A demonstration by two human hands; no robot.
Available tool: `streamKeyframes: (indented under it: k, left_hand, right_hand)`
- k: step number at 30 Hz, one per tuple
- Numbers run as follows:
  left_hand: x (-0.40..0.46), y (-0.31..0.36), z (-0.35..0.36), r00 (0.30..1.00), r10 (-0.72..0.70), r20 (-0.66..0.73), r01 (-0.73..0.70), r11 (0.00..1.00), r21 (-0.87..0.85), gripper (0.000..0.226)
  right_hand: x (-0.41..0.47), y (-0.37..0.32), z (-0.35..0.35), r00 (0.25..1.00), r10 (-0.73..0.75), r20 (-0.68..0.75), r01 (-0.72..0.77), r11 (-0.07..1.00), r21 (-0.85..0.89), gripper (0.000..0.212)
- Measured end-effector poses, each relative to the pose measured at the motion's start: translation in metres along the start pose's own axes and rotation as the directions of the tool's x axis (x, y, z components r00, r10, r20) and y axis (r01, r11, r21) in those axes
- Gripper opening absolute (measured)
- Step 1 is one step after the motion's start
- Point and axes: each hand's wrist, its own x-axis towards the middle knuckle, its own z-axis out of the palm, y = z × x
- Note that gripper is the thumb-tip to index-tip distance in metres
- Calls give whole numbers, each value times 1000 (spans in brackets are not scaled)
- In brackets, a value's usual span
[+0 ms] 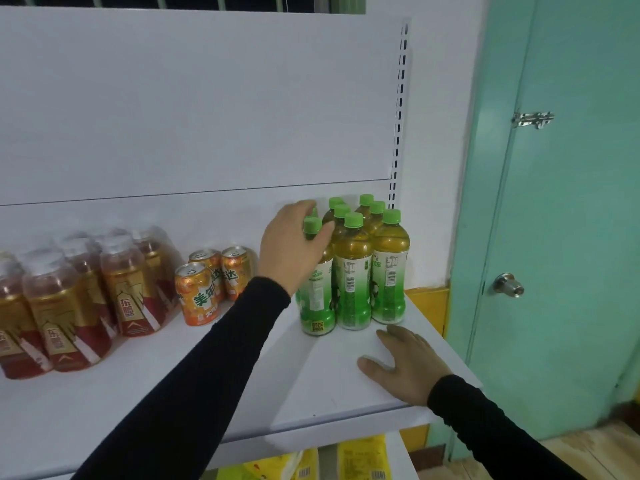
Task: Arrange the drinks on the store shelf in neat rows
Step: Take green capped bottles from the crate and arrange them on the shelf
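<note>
Several green-capped tea bottles stand packed in rows at the right end of the white shelf. My left hand reaches over from the left and grips the neck of the front-left green bottle, fingers curled round just under its cap. My right hand rests flat on the shelf in front of the bottles, fingers spread, holding nothing. Three orange soda cans stand left of my left arm. Gold-and-red drink bottles in clear wrap stand at the far left.
The shelf's white back panel rises behind the drinks, with a slotted upright at its right edge. A green door with a knob stands to the right. Yellow packets lie on the shelf below.
</note>
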Motion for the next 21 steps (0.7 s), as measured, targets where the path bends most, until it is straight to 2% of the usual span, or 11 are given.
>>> streamKeyframes:
  k: [1, 4, 7, 9, 12, 17, 21]
  left_hand:
    - [9, 7, 2, 998, 41, 46, -42, 999, 32, 51]
    - [33, 21, 15, 971, 111, 213, -143, 980, 141, 60]
    - [52, 24, 29, 929, 83, 362, -182, 951, 249, 61]
    - [58, 23, 35, 897, 41, 439, -196, 930, 312, 51]
    - [61, 22, 38, 898, 17, 439, -157, 946, 284, 39]
    - [55, 29, 29, 914, 20, 406, -133, 959, 251, 39]
    - [49, 39, 11, 932, 67, 355, -136, 975, 175, 39]
  right_hand:
    - [0, 0, -1, 1000, 3, -1, -3, 999, 34, 141]
    - [2, -1, -6, 998, -18, -59, 24, 993, 112, 94]
    - [2, -1, -17, 994, -28, -106, 45, 986, 161, 80]
    - [2, -1, -24, 988, -27, -153, 56, 980, 189, 75]
    - [3, 0, -31, 977, -21, -210, 70, 971, 230, 70]
    - [5, 1, -31, 968, 17, -249, 71, 938, 341, 69]
    - [9, -8, -29, 936, -25, -351, 184, 885, 429, 61]
